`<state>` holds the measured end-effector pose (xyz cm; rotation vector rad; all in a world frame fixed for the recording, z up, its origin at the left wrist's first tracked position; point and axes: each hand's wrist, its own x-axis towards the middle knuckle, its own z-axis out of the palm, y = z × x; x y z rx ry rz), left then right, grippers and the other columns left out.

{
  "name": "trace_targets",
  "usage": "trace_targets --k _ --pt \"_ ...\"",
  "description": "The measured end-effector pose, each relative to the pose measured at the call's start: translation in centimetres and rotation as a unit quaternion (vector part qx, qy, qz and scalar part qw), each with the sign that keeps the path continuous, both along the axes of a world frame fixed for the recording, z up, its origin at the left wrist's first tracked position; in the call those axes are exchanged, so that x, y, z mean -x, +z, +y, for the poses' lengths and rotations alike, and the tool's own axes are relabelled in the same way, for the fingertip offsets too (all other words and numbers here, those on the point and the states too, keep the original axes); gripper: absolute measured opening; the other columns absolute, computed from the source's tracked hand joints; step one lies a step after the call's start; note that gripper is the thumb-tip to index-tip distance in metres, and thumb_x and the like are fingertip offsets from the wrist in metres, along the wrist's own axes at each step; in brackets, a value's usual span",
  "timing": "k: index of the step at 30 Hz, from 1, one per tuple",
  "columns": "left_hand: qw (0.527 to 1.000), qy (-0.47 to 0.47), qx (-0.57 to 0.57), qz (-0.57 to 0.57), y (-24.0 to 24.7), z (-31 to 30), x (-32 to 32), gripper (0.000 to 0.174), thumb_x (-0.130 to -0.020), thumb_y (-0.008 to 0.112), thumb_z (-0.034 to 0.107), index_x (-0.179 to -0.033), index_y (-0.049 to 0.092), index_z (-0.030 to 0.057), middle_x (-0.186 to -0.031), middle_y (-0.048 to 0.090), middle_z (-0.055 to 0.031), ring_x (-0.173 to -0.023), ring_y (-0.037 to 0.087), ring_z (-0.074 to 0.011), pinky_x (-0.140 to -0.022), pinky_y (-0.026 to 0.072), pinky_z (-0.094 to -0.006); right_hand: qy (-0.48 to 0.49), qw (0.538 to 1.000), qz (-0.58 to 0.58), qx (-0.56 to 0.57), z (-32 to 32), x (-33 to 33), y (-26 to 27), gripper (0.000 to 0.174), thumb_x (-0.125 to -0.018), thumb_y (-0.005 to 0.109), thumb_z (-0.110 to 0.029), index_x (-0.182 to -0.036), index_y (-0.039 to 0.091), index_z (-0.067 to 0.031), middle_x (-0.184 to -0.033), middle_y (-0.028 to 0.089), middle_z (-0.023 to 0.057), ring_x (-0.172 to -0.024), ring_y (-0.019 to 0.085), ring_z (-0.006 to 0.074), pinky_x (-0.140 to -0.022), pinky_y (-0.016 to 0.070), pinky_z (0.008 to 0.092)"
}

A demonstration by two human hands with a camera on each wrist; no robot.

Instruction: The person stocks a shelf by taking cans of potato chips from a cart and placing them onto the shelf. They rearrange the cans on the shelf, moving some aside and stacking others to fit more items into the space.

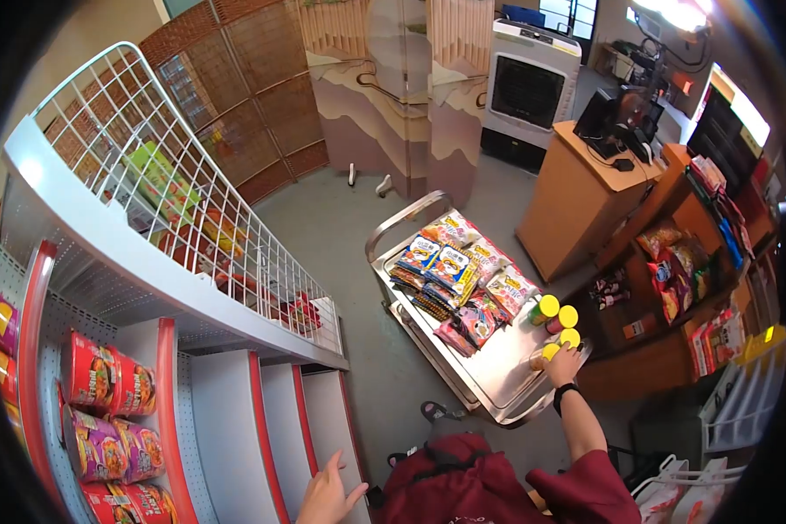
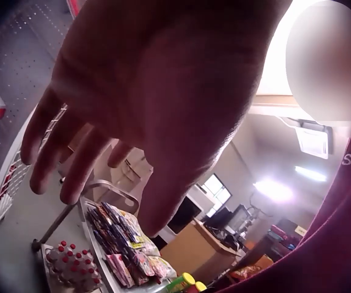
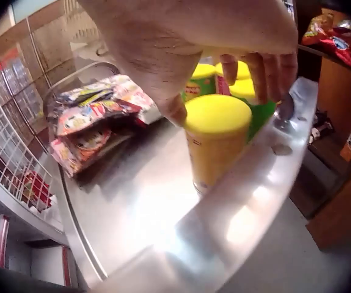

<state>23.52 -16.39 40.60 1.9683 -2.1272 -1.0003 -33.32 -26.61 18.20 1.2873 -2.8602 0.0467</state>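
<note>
My right hand [image 1: 564, 365] is over the near end of a metal cart [image 1: 522, 384], at a group of chip canisters. In the right wrist view, the thumb meets the left edge of the yellow lid on a yellow canister [image 3: 218, 149], with the fingers curled down on its far side. That canister stands upright by the cart's raised handle rail. Just behind it are a green canister [image 3: 201, 84], a red one and another yellow lid. My left hand [image 1: 330, 493] hangs with spread fingers beside the shelf, palm showing in the left wrist view, holding nothing.
Snack packets [image 1: 463, 271] are piled on the cart. Bottles with red caps [image 2: 74, 265] sit on its lower level. At left stands a white shelf [image 1: 218, 419] with red edging and cup noodles [image 1: 113, 445]. A wooden desk [image 1: 576, 192] and snack racks are at right.
</note>
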Motion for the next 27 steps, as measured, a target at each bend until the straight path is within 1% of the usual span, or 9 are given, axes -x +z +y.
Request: trace_targets --k 4,8,11,12,16,20,22,25,27 --pt "0.994 -0.089 0.05 -0.042 2.8 -3.5 2.6 0.073 -0.087 0.076 0.032 -0.138 0.041 -0.0049 -0.116 0.067 -0.0201 -0.102 0.066 -0.0406 -0.091 0.0524 -0.0447 -0.029 0.994 -0.073 -0.081 -1.0 0.9 -2.5 0.082 -0.074 0.079 -0.049 -0.131 0.049 0.0014 -0.121 0.062 0.0209 -0.111 0.06 0.0348 -0.097 0.0438 0.0471" --pt "0.995 -0.088 -0.004 -0.043 3.1 -4.6 4.0 0.084 -0.086 0.077 0.037 -0.144 0.033 -0.0035 -0.122 0.065 -0.0234 -0.107 0.065 -0.0416 -0.092 0.0522 -0.0459 -0.007 0.998 -0.055 0.014 -1.0 -1.7 -2.5 0.076 -0.073 0.081 -0.042 -0.127 0.048 0.0014 -0.119 0.061 0.022 -0.106 0.061 0.0379 -0.093 0.0458 0.0483" --pt "0.996 -0.093 -0.001 -0.005 3.6 -5.2 4.8 0.082 -0.086 0.077 0.037 -0.144 0.034 -0.0017 -0.119 0.066 -0.0224 -0.106 0.066 -0.0399 -0.093 0.0523 -0.0449 0.093 0.942 -0.266 0.185 -0.3 -5.1 2.7 0.06 -0.069 0.083 -0.03 -0.106 0.044 -0.0028 -0.103 0.055 0.0218 -0.093 0.06 0.0402 -0.08 0.0494 0.0462" --pt "0.996 -0.074 -0.02 0.052 3.2 -5.3 4.7 0.081 -0.087 0.077 0.035 -0.144 0.035 -0.0032 -0.126 0.06 -0.0242 -0.113 0.062 -0.0401 -0.094 0.0513 -0.0452 0.204 0.896 -0.331 0.216 0.0 -5.8 3.5 0.064 -0.066 0.085 -0.017 -0.108 0.039 -0.0056 -0.111 0.052 0.018 -0.099 0.061 0.0341 -0.085 0.0519 0.043" --pt "0.985 -0.044 0.116 0.116 3.4 -6.5 5.3 0.084 -0.087 0.078 0.038 -0.147 0.033 0.0009 -0.138 0.052 -0.0247 -0.119 0.061 -0.0354 -0.099 0.0506 -0.0417 0.2 0.519 -0.809 0.191 -0.8 -14.5 13.5 0.072 -0.068 0.084 0.0 -0.115 0.032 -0.0144 -0.135 0.042 0.0116 -0.125 0.053 0.0294 -0.099 0.0518 0.0423" --pt "0.964 0.054 0.073 0.25 5.4 -6.2 5.3 0.085 -0.085 0.081 0.03 -0.148 0.032 0.0001 -0.145 0.044 -0.0212 -0.122 0.058 -0.0338 -0.095 0.053 -0.0412 0.341 0.313 -0.884 0.062 -4.3 -23.1 21.5 0.072 -0.065 0.088 -0.001 -0.113 0.035 -0.014 -0.132 0.047 0.0149 -0.125 0.051 0.0305 -0.104 0.045 0.0428" --pt "0.87 0.095 0.038 0.482 6.0 -5.3 4.5 0.09 -0.083 0.084 0.025 -0.15 0.029 0.0028 -0.149 0.039 -0.0173 -0.123 0.058 -0.0301 -0.095 0.0533 -0.0411 0.395 0.314 -0.862 0.044 -5.3 -26.2 23.6 0.071 -0.068 0.089 -0.012 -0.116 0.037 -0.012 -0.128 0.049 0.0139 -0.122 0.052 0.027 -0.102 0.0441 0.0393" --pt "0.904 0.106 0.208 0.357 6.4 -2.4 2.8 0.101 -0.073 0.091 0.028 -0.15 0.029 0.0034 -0.148 0.039 -0.0179 -0.127 0.054 -0.0286 -0.095 0.0517 -0.0415 0.395 0.44 -0.806 0.035 -6.3 -30.9 25.7 0.075 -0.073 0.085 -0.038 -0.123 0.038 -0.0071 -0.119 0.052 0.0092 -0.111 0.054 0.0204 -0.099 0.0432 0.0335" --pt "0.912 0.121 0.285 0.27 7.1 -0.3 1.3 0.102 -0.071 0.092 0.028 -0.149 0.031 0.0027 -0.145 0.042 -0.0178 -0.13 0.051 -0.0269 -0.099 0.0497 -0.0431 0.498 0.474 -0.724 0.051 -6.9 -34.4 25.7 0.073 -0.072 0.087 -0.03 -0.123 0.04 -0.0058 -0.115 0.051 0.0093 -0.108 0.057 0.0215 -0.093 0.0487 0.0345"
